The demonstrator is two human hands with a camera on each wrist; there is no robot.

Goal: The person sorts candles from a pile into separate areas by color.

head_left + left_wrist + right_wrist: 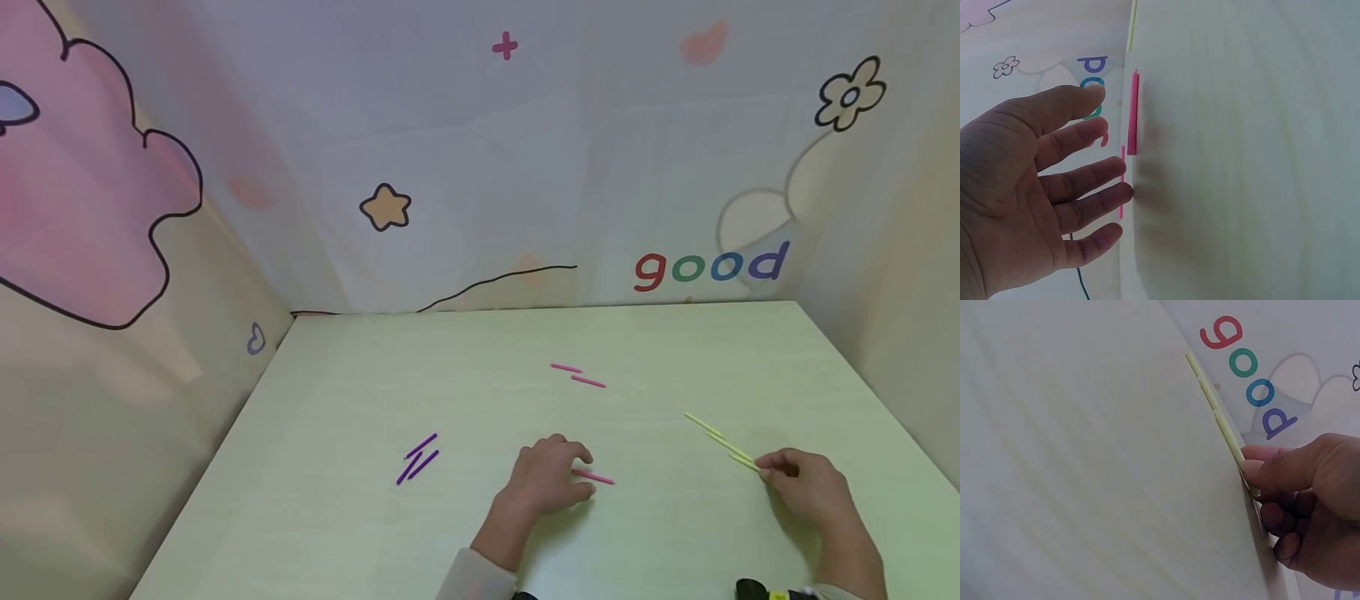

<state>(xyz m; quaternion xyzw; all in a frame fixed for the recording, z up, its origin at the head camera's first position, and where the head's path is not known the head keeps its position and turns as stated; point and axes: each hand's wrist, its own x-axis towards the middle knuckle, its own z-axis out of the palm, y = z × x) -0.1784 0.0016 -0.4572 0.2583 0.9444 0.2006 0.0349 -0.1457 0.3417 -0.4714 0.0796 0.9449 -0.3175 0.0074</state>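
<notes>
My left hand (pixel 551 477) is low over the table, its thumb and fingers spread on either side of a thin pink stick (pixel 597 477). The left wrist view shows that hand with loosely extended fingers and nothing in its grasp, beside the pink stick (pixel 1134 112). Over on the right, my right hand (pixel 810 490) pinches the near end of a pale yellow stick (pixel 744 462) between thumb and forefinger. That stick (pixel 1227 436) lies at the end of a slanting row with other yellow sticks (pixel 702 423). The remaining right fingers are curled in.
Several purple sticks (pixel 423 465) lie close together left of the left hand. Two more pink sticks (pixel 588 382) lie farther back. The pale green table (pixel 337 375) meets a printed cloth backdrop (pixel 480 167) at its back edge, with cloth along both sides.
</notes>
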